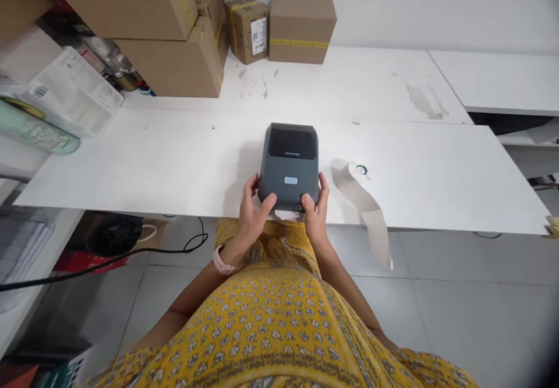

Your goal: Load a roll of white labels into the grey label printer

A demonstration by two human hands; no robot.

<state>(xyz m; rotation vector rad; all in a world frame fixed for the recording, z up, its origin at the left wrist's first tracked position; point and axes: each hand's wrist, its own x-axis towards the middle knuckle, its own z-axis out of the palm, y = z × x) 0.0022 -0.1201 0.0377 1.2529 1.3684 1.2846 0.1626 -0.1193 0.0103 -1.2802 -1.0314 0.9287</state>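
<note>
A dark grey label printer (288,169) with a black window and a light button sits at the front part of the white table. My left hand (253,216) grips its left front corner, thumb on top and fingers along the side. On the opposite corner, my right hand (316,210) holds it the same way. A bit of white paper (287,215) sticks out below the printer's front edge. To the right lies a roll of white labels (349,179), its loose strip hanging over the table edge.
Cardboard boxes (170,64) are stacked at the back left, with two smaller cartons (301,30) by the wall. A mint-green bottle (39,129) and a white box (74,94) stand at the left. Below, a black cable (144,250) crosses above the tiled floor.
</note>
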